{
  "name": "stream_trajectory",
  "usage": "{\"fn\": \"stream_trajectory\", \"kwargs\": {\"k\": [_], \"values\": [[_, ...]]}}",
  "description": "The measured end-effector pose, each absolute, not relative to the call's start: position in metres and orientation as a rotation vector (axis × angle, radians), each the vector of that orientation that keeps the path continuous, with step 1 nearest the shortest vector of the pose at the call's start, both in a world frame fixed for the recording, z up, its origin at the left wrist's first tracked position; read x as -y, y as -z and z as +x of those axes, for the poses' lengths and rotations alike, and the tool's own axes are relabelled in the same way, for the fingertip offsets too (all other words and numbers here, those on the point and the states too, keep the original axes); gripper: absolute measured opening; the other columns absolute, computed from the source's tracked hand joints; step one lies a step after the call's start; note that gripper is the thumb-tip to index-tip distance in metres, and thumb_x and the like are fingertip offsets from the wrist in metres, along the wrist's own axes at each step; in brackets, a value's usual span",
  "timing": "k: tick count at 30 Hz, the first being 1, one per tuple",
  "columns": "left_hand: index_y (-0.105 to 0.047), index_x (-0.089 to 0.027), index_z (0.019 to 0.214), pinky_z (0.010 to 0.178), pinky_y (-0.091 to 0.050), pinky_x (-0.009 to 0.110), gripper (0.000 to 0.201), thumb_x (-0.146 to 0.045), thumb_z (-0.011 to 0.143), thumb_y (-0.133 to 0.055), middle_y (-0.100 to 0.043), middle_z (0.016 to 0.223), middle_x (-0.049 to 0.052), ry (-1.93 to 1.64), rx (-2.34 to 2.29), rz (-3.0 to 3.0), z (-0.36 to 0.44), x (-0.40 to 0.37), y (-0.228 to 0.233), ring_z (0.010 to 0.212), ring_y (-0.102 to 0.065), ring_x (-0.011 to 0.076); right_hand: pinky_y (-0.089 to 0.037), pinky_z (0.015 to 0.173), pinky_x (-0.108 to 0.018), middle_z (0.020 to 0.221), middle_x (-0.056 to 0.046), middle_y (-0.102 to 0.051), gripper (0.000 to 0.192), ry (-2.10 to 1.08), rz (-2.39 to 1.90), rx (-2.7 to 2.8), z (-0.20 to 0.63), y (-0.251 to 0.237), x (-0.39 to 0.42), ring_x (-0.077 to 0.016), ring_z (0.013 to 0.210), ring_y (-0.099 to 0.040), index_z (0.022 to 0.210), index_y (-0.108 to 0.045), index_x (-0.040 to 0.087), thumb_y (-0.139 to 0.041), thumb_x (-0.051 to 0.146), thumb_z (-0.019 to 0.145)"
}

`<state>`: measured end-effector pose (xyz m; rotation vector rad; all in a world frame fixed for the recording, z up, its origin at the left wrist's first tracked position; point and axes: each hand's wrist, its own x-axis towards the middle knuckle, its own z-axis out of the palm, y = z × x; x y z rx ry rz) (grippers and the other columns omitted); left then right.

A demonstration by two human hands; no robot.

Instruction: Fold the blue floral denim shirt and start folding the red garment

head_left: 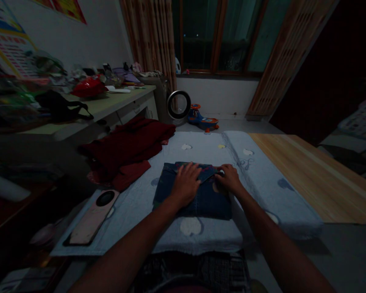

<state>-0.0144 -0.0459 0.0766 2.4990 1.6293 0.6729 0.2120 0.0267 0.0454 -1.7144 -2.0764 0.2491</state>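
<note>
While the left hand (187,183) lies open, palm down on top of the folded denim garment (212,208), the right hand (229,178) has its fingers curled at the denim's far right corner; can't tell if they actually pinch cloth. Denim sits on the light blue cover (140,199). Step reads as squaring the top flap (208,174). To do it well: left palm weights the lower layers, no dragging. Right takes only the flap, draws it taut, lays it flush with the denim's edge. Smooth creases outward from the middle. Risk: soft cover under the denim could bunch. Dark red cloth (131,142) lies left of and beyond the denim, pink phone (90,221) left of it, neither touching.
</note>
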Motion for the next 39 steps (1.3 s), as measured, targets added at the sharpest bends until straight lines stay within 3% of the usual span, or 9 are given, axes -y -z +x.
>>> {"fn": "stream_trajectory", "kwargs": {"k": [4, 9, 13, 17, 23, 26, 29, 32, 39], "values": [[-0.04, -0.026, 0.144, 0.118, -0.007, 0.054, 0.056, -0.043, 0.091, -0.049, -0.031, 0.156, 0.005, -0.474, -1.528, 2.508, 0.009, 0.044, -0.059, 0.146, -0.017, 0.0277, -0.04, 0.086, -0.032, 0.114, -0.008, -0.062, 0.024, -0.244, -1.892, 2.158, 0.201, -0.041, -0.043, -0.0241, 0.105, -0.055, 0.099, -0.072, 0.024, -0.061, 0.038, 0.082], [-0.037, -0.029, 0.146, 0.115, -0.005, 0.061, 0.065, -0.053, 0.088, -0.051, -0.021, 0.16, 0.007, -0.374, -1.596, 2.457, 0.011, 0.044, -0.049, 0.147, -0.008, 0.0334, -0.04, 0.078, -0.028, 0.1, -0.009, -0.066, 0.034, -0.265, -1.982, 2.156, 0.203, -0.038, -0.057, -0.0226, 0.098, -0.057, 0.088, -0.075, 0.022, -0.052, 0.046, 0.088], [-0.042, -0.031, 0.143, 0.113, -0.003, 0.064, 0.063, -0.055, 0.086, -0.052, -0.02, 0.16, 0.008, -0.319, -1.599, 2.441, 0.013, 0.043, -0.051, 0.147, -0.005, 0.0359, -0.04, 0.079, -0.03, 0.101, -0.01, -0.065, 0.037, -0.21, -2.008, 2.063, 0.203, -0.028, -0.056, -0.024, 0.097, -0.057, 0.089, -0.074, 0.021, -0.054, 0.051, 0.085], [-0.044, -0.032, 0.142, 0.113, -0.001, 0.065, 0.063, -0.058, 0.085, -0.052, -0.022, 0.159, 0.008, -0.305, -1.596, 2.447, 0.015, 0.041, -0.048, 0.147, -0.007, 0.0373, -0.038, 0.085, -0.03, 0.092, -0.009, -0.065, 0.028, -0.211, -1.958, 1.944, 0.207, -0.025, -0.055, -0.0219, 0.096, -0.056, 0.083, -0.071, 0.018, -0.053, 0.04, 0.087], [-0.046, -0.031, 0.141, 0.113, -0.001, 0.064, 0.064, -0.06, 0.084, -0.052, -0.023, 0.159, 0.008, -0.311, -1.623, 2.438, 0.016, 0.041, -0.047, 0.146, -0.009, 0.0372, -0.037, 0.096, -0.036, 0.105, -0.013, -0.064, 0.028, -0.151, -1.725, 1.859, 0.211, -0.041, -0.025, -0.0252, 0.105, -0.054, 0.099, -0.067, 0.017, -0.041, 0.023, 0.091], [-0.043, -0.027, 0.143, 0.114, -0.001, 0.062, 0.067, -0.057, 0.084, -0.052, -0.023, 0.159, 0.011, -0.312, -1.612, 2.435, 0.016, 0.042, -0.048, 0.146, -0.01, 0.0362, -0.037, 0.1, -0.036, 0.117, -0.011, -0.064, 0.033, -0.318, -1.514, 2.107, 0.201, -0.037, 0.006, -0.0223, 0.111, -0.055, 0.112, -0.063, 0.021, -0.036, 0.023, 0.094], [-0.041, -0.022, 0.144, 0.114, -0.002, 0.062, 0.069, -0.055, 0.084, -0.053, -0.023, 0.158, 0.012, -0.322, -1.607, 2.428, 0.016, 0.042, -0.049, 0.146, -0.011, 0.0359, -0.024, 0.111, -0.048, 0.145, -0.011, -0.047, 0.042, -0.345, -1.57, 2.266, 0.193, -0.027, 0.024, -0.0254, 0.134, -0.039, 0.134, -0.05, 0.021, -0.038, 0.026, 0.094], [-0.042, -0.022, 0.143, 0.114, -0.002, 0.062, 0.068, -0.054, 0.084, -0.053, -0.024, 0.158, 0.013, -0.312, -1.607, 2.433, 0.016, 0.042, -0.048, 0.146, -0.011, 0.0355, -0.014, 0.113, -0.057, 0.155, -0.01, -0.032, 0.048, -0.314, -1.693, 2.341, 0.191, -0.024, 0.02, -0.0272, 0.143, -0.027, 0.143, -0.041, 0.023, -0.038, 0.032, 0.095], [-0.042, -0.023, 0.143, 0.115, -0.005, 0.061, 0.068, -0.057, 0.084, -0.051, -0.023, 0.159, 0.011, -0.3, -1.64, 2.453, 0.016, 0.043, -0.046, 0.147, -0.011, 0.0346, -0.019, 0.111, -0.058, 0.158, -0.007, -0.026, 0.054, -0.281, -1.86, 2.407, 0.192, -0.037, 0.0, -0.0284, 0.144, -0.022, 0.148, -0.033, 0.022, -0.031, 0.039, 0.097]]}}
